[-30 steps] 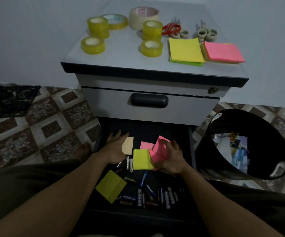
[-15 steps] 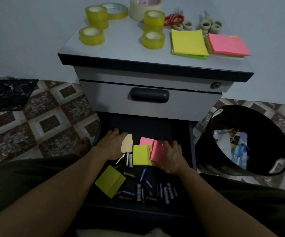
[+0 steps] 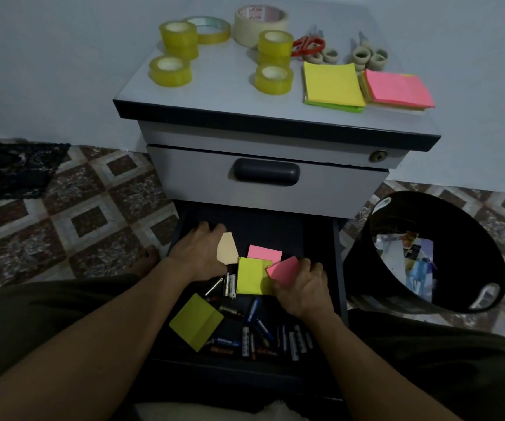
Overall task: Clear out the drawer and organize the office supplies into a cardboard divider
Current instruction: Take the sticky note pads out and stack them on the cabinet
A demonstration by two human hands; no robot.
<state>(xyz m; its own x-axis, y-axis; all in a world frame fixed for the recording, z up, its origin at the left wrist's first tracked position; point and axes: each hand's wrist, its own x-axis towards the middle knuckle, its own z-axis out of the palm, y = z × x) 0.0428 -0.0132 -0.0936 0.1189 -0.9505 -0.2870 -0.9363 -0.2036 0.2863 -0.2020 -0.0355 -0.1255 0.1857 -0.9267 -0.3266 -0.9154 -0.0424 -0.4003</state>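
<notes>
One pink pad (image 3: 283, 269) pinched by right fingers (image 3: 307, 265); left fingers (image 3: 209, 230) flat in drawer (image 3: 260, 226)

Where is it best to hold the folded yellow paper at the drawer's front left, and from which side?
Probably its right edge, from above: the folded yellow paper lies nearly flat, but that edge seems to overlap the batteries, leaving room.
</notes>
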